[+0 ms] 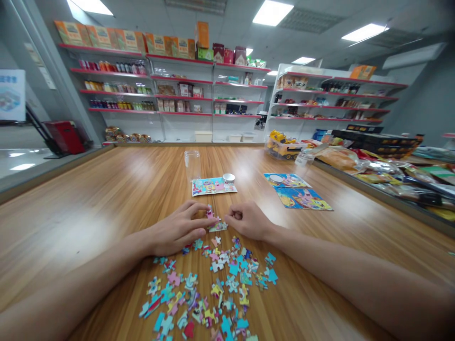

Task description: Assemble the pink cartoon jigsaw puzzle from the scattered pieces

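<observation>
A small joined section of jigsaw puzzle [217, 227], with pink and green printing, lies on the wooden table between my hands. My left hand [181, 226] rests to its left, fingers spread, the fingertips touching the pink pieces. On the other side, my right hand [249, 220] is curled closed, its fingertips at the section's right edge; whether a piece is in them is hidden. Many loose jigsaw pieces [194, 298], blue, pink, yellow and white, lie scattered nearer to me. Just beyond my hands is a picture card [213, 187] with cartoon figures and a white lid [228, 178] on it.
A clear plastic jar [192, 166] stands behind the card. Further right lie a blue cartoon picture sheet [302, 198] and another clear jar [304, 158] on its side. A bin with yellow toy trucks [282, 144] and heaped packaged goods [391, 175] line the right side. Stocked shelves [185, 97] stand behind.
</observation>
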Demonstrator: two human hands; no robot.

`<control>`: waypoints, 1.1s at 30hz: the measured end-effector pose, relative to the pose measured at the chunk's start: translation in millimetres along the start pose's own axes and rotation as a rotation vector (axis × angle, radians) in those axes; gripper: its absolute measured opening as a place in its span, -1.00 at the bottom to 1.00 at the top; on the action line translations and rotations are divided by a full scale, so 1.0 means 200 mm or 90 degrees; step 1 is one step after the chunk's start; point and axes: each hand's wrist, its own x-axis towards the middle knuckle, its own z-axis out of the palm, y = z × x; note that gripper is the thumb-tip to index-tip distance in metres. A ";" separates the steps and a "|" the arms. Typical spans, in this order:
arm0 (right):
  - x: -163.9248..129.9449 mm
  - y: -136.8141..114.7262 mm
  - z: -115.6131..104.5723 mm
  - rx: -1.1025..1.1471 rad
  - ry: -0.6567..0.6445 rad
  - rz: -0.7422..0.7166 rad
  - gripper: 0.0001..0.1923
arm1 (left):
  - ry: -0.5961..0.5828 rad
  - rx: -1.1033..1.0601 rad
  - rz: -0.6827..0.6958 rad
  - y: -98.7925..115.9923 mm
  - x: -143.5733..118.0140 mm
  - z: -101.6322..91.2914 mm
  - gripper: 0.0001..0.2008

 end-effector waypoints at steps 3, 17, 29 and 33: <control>0.00 0.01 0.00 0.004 -0.003 0.001 -0.77 | 0.001 -0.004 -0.001 0.00 0.00 0.00 -0.60; 0.00 0.00 0.00 -0.014 -0.005 0.004 -0.78 | 0.010 -0.002 0.011 -0.01 0.00 0.01 -0.59; 0.00 0.02 0.01 0.001 -0.005 -0.001 -0.76 | 0.009 -0.012 0.010 0.00 0.01 0.00 -0.59; 0.00 0.00 0.00 -0.013 -0.005 0.003 -0.76 | 0.007 -0.014 0.011 -0.01 0.01 0.00 -0.59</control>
